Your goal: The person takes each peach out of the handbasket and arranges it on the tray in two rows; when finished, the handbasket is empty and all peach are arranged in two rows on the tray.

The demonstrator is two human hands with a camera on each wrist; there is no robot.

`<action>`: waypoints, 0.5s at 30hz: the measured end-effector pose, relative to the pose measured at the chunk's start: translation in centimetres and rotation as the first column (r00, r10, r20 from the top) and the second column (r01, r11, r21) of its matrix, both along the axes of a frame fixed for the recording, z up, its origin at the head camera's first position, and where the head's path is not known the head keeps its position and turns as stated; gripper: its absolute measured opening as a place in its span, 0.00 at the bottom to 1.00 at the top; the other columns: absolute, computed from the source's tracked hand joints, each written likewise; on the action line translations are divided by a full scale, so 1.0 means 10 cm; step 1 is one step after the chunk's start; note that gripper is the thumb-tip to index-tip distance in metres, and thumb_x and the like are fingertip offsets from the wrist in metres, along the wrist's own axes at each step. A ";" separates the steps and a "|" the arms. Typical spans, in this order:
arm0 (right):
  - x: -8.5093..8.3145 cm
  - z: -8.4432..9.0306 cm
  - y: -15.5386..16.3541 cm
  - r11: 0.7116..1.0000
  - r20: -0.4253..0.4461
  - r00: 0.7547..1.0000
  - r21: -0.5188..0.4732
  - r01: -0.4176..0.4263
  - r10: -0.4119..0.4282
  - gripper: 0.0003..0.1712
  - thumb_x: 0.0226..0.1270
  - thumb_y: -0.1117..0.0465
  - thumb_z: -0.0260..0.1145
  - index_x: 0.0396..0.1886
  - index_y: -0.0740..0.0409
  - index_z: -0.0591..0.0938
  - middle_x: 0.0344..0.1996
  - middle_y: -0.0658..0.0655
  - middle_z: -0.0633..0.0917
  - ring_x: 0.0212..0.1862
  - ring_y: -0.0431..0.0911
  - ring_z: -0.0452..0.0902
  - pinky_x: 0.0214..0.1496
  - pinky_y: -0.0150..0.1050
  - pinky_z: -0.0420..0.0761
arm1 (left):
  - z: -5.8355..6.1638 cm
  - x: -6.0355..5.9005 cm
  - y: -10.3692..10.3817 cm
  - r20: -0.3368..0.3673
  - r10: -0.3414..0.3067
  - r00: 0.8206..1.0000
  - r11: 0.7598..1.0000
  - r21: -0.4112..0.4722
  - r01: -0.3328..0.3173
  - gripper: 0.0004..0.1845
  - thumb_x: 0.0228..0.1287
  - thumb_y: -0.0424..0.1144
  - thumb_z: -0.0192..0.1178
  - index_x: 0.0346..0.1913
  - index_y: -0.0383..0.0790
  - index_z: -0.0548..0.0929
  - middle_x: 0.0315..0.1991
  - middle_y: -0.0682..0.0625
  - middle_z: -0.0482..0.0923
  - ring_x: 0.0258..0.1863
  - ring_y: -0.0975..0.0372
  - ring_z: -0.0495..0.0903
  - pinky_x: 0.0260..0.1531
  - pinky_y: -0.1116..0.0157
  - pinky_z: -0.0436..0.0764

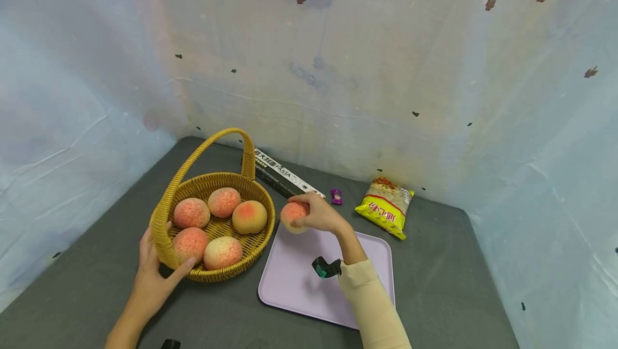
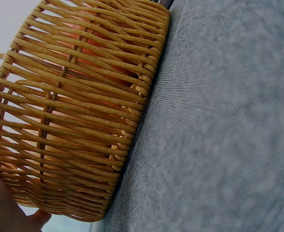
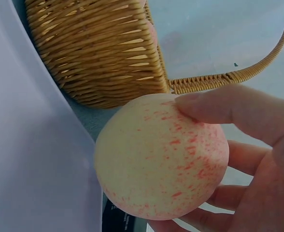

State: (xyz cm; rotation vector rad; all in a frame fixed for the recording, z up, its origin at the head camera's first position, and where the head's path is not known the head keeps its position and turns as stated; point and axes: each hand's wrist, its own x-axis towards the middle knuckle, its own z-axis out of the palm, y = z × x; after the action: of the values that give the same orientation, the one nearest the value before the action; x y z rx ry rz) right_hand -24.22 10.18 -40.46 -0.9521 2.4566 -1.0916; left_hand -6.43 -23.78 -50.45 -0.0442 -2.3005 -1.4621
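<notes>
A woven yellow basket (image 1: 164, 242) (image 2: 74, 121) (image 3: 98, 53) with a tall handle stands on the grey table and holds several peaches (image 1: 222, 201). My left hand (image 1: 152, 276) clasps the basket's near rim, thumb against the wall; its edge shows in the left wrist view. My right hand (image 1: 321, 212) (image 3: 248, 159) grips one pink-speckled peach (image 1: 292, 215) (image 3: 161, 157), held just above the far left corner of a lilac tray (image 1: 299, 284) (image 3: 31, 159), right beside the basket.
A dark pasta box (image 1: 282, 176) lies behind the basket by the plastic-sheet wall. A small purple sweet (image 1: 336, 196) and a yellow snack bag (image 1: 386, 207) lie behind the tray. Grey tabletop (image 2: 229, 121) stretches to the right and front.
</notes>
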 end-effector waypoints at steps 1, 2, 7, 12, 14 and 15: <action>0.00 -0.01 0.01 1.000 0.002 1.000 0.004 0.002 -0.002 0.32 0.55 0.67 0.73 0.62 0.66 0.79 0.49 0.60 0.83 0.47 0.46 0.74 0.47 0.37 0.76 | 0.00 0.00 0.00 0.001 0.000 1.000 1.000 0.000 0.000 0.50 0.56 0.29 0.72 0.79 0.49 0.56 0.79 0.50 0.33 0.77 0.55 0.35 0.59 0.25 0.47; 0.00 -0.02 0.01 1.000 0.004 1.000 0.007 0.005 -0.005 0.32 0.55 0.67 0.73 0.62 0.66 0.79 0.49 0.59 0.83 0.47 0.46 0.74 0.47 0.37 0.76 | 0.00 0.00 0.00 0.002 0.001 1.000 1.000 0.000 -0.001 0.50 0.56 0.29 0.72 0.79 0.49 0.56 0.79 0.50 0.33 0.77 0.55 0.35 0.59 0.25 0.47; 0.00 -0.04 0.03 1.000 0.011 1.000 0.002 0.008 -0.008 0.32 0.55 0.67 0.74 0.62 0.66 0.79 0.49 0.60 0.83 0.48 0.46 0.74 0.48 0.38 0.76 | 0.01 0.00 0.01 0.000 0.001 1.000 1.000 0.002 -0.001 0.50 0.57 0.29 0.71 0.79 0.48 0.57 0.79 0.50 0.33 0.77 0.55 0.34 0.59 0.25 0.46; 0.00 -0.09 0.06 1.000 0.031 0.999 -0.009 0.016 -0.015 0.32 0.54 0.68 0.74 0.62 0.66 0.79 0.50 0.60 0.82 0.47 0.46 0.74 0.48 0.38 0.76 | 0.01 0.01 0.01 -0.002 0.000 1.000 1.000 0.003 0.000 0.49 0.57 0.29 0.71 0.79 0.47 0.57 0.79 0.49 0.33 0.77 0.56 0.34 0.59 0.25 0.46; 0.00 -0.12 0.06 1.000 0.039 0.999 -0.006 0.020 -0.020 0.32 0.54 0.68 0.74 0.62 0.65 0.79 0.50 0.59 0.82 0.47 0.46 0.74 0.48 0.38 0.76 | 0.02 0.01 0.01 0.000 0.000 1.000 1.000 0.004 0.000 0.49 0.57 0.29 0.71 0.79 0.48 0.57 0.79 0.50 0.33 0.77 0.56 0.34 0.59 0.25 0.46; 0.00 -0.13 0.07 1.000 0.042 0.999 -0.006 0.021 -0.021 0.32 0.54 0.68 0.74 0.62 0.65 0.79 0.50 0.60 0.82 0.48 0.46 0.74 0.48 0.38 0.76 | 0.02 0.01 0.01 0.000 -0.001 1.000 1.000 0.004 0.001 0.49 0.57 0.29 0.71 0.79 0.48 0.57 0.79 0.50 0.33 0.77 0.56 0.34 0.59 0.25 0.46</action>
State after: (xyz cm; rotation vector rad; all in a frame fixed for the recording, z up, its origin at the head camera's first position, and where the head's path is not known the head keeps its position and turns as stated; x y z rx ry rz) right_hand -24.23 10.84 -41.77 -0.8985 2.4358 -1.1161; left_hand -6.35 -23.68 -50.26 -0.0447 -2.2977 -1.4672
